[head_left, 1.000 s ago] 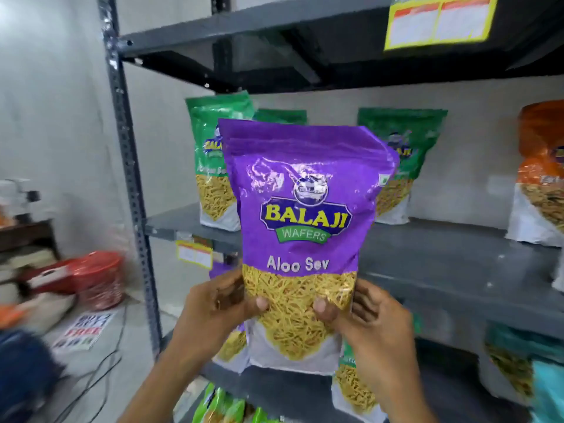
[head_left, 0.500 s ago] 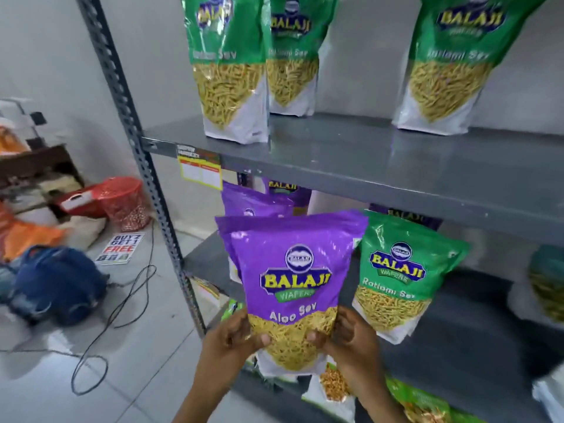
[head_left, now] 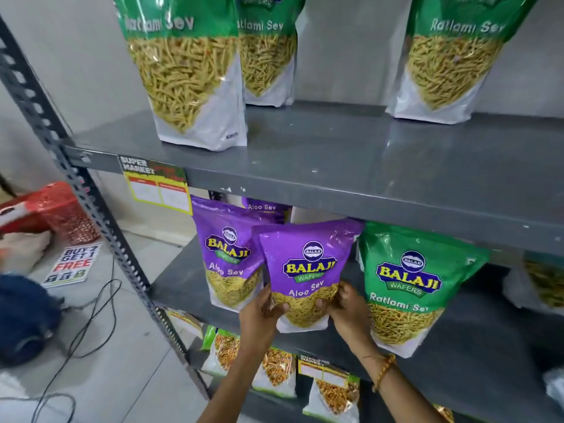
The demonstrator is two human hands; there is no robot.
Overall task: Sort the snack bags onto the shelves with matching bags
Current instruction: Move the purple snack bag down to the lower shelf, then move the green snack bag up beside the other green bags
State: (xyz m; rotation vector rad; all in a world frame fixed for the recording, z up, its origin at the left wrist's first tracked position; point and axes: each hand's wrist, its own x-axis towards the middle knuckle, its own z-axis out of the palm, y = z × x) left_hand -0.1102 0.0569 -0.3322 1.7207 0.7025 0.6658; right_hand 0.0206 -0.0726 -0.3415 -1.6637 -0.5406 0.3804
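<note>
A purple Aloo Sev bag is gripped at its lower corners by my left hand and my right hand. It stands upright over the front of the middle shelf. Just left of it stands another purple Aloo Sev bag, with a third purple bag behind. A green Ratlami Sev bag stands to the right on the same shelf. Three green Ratlami Sev bags stand on the upper shelf.
The rack's grey upright post runs down the left. Several snack bags sit on the shelf below. On the floor lie a red basket, a sale sign, a blue bag and black cables.
Both hands carried the purple bag down from the upper shelf level and forward onto the middle shelf, next to the other purple bags. My view dropped and moved closer.
</note>
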